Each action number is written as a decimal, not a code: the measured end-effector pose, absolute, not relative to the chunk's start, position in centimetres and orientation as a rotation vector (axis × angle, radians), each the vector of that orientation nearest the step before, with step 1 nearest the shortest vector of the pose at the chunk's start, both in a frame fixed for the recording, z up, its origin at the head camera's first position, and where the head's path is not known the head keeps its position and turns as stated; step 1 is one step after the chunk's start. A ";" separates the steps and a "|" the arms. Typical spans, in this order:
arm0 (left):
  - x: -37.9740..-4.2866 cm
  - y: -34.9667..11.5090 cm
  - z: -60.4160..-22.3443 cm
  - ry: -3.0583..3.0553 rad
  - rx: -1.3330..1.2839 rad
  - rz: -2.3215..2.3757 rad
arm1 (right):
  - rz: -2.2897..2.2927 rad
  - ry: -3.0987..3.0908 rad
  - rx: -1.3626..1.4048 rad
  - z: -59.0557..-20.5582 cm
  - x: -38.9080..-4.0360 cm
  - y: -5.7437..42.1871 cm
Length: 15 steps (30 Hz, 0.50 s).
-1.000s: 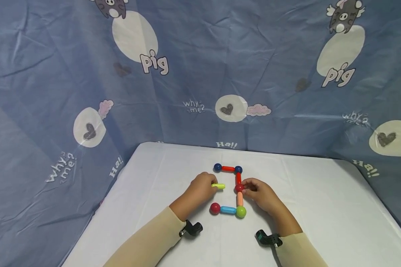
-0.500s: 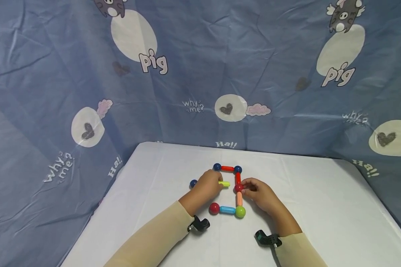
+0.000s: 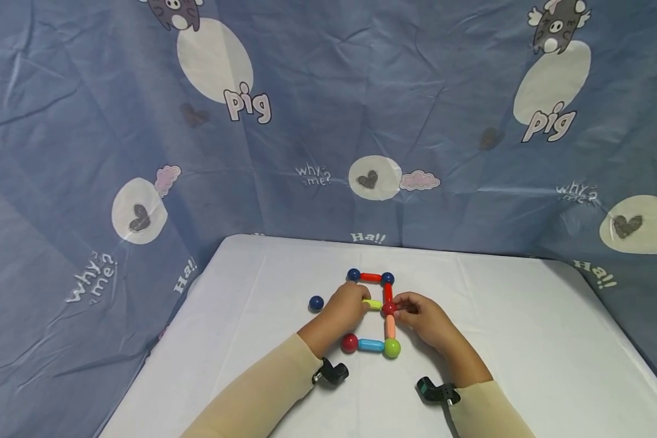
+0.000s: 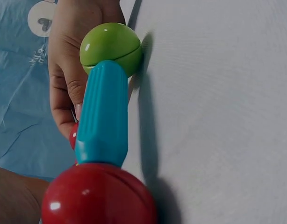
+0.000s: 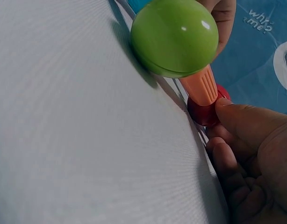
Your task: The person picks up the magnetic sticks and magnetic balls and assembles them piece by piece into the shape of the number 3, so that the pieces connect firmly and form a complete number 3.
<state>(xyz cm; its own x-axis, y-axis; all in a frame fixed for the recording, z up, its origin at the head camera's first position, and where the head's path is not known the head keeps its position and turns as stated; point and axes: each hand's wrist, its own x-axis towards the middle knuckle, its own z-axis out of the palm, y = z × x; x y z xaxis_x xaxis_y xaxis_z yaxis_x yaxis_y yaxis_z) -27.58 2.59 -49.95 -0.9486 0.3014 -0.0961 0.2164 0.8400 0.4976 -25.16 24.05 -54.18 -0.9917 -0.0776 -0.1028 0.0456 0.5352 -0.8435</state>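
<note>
In the head view, my left hand (image 3: 344, 310) pinches a yellow-green magnetic stick (image 3: 373, 303). Its right end meets the middle red ball (image 3: 389, 309), as far as the head view shows. My right hand (image 3: 426, 319) holds that same ball between thumb and fingers; in the right wrist view the thumb presses on the red ball (image 5: 205, 112). A red stick (image 3: 387, 292) runs up from the ball and an orange stick (image 3: 390, 327) runs down to a green ball (image 3: 392, 348). The fingers of my left hand are largely hidden in its wrist view.
A blue stick (image 3: 371, 345) joins the green ball to another red ball (image 3: 350, 343). At the far end, a second red stick (image 3: 370, 277) links two dark blue balls (image 3: 353, 275). One loose dark blue ball (image 3: 316, 303) lies left of my left hand on the white table (image 3: 525, 340).
My left hand has moved right, bringing the yellow-green stick to the middle red ball. The loose dark blue ball has come into sight behind it. My right hand stays on the ball.
</note>
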 end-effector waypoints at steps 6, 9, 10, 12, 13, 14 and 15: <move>-27.4 2.4 -50.1 2.874 0.461 0.764 | -1.445 2.651 -0.046 -53.9 -25.2 24.2; -27.4 2.4 -50.3 2.888 0.480 0.785 | -1.448 2.652 -0.052 -53.9 -25.2 24.2; -27.3 2.4 -50.3 2.893 0.484 0.794 | -1.450 2.650 -0.054 -54.0 -25.2 24.2; -27.3 2.3 -50.4 2.901 0.482 0.828 | -1.452 2.648 -0.056 -54.0 -25.2 24.2; -27.3 2.3 -50.5 2.905 0.479 0.846 | -1.451 2.648 -0.058 -54.1 -25.2 24.2; -27.2 2.3 -50.5 2.908 0.478 0.874 | -1.449 2.650 -0.060 -54.1 -25.2 24.2; -27.2 2.3 -50.5 2.914 0.480 0.895 | -1.446 2.653 -0.060 -54.1 -25.2 24.3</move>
<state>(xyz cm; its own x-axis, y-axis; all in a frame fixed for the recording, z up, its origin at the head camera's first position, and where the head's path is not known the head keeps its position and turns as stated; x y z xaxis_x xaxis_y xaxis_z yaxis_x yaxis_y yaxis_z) -27.21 2.29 -50.52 -0.9502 0.3094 0.0376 0.2771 0.7835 0.5562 -25.24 24.26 -54.11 -0.9921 -0.0918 -0.0859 0.0224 0.5432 -0.8393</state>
